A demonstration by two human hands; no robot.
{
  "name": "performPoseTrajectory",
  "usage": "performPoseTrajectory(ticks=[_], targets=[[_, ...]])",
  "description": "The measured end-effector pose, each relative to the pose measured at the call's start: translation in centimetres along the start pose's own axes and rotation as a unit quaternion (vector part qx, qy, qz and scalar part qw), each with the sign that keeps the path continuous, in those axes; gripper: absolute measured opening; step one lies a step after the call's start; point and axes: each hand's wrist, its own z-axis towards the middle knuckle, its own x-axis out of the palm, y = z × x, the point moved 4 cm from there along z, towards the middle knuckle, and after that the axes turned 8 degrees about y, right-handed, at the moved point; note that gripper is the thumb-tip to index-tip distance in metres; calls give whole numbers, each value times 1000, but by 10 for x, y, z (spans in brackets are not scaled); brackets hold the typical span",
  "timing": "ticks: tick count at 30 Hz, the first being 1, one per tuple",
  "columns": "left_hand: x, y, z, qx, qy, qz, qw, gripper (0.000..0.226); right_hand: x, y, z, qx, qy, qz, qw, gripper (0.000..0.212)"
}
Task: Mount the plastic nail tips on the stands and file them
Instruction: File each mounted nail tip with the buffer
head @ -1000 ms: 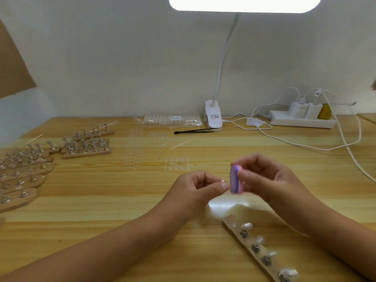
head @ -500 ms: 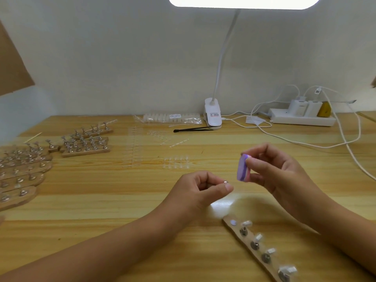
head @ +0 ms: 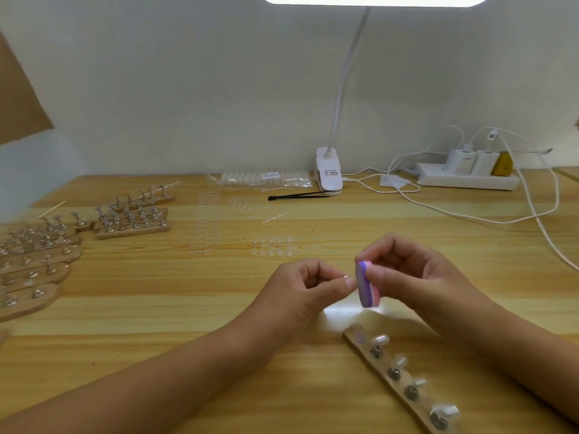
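– Desk is light wood against a white wall, clip lamp (head: 329, 173) lit at the back edge. What's on it?
– Back edge: bag of nail tips (head: 266, 178), black tweezers (head: 297, 196) just in front of it. Power strip (head: 466, 180) toward the back right corner, white cables (head: 470, 216) trailing down the right side. Mid-desk: clear tip strips (head: 272, 245). Left edge: wooden bases (head: 34, 267) in rows, metal stands on each.
– Hands?
– Both over the middle, nearer the front edge. Left hand (head: 300, 286): fingers curled, thumb and forefinger pinching a small metal stand (head: 345, 278). Too small to tell if a tip sits on it. Right hand (head: 416, 277): fingers and thumb gripping a purple-pink file block (head: 366, 285), held upright, flat face right against the left fingertips.
– Mounted tips?
– Front base (head: 385, 363) lies slanted near the front edge, below the right hand. Four stands on it, each carrying a pale mounted tip (head: 380, 339).
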Motion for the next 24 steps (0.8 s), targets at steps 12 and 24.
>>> performPoseTrajectory(ticks=[12, 24], targets=[[1, 0, -2, 2, 3, 3, 1000, 9, -1, -2, 3, -20, -38, 34, 999, 20], [3, 3, -2, -6, 5, 3, 1000, 9, -10, 0, 6, -51, -111, 66, 990, 19]])
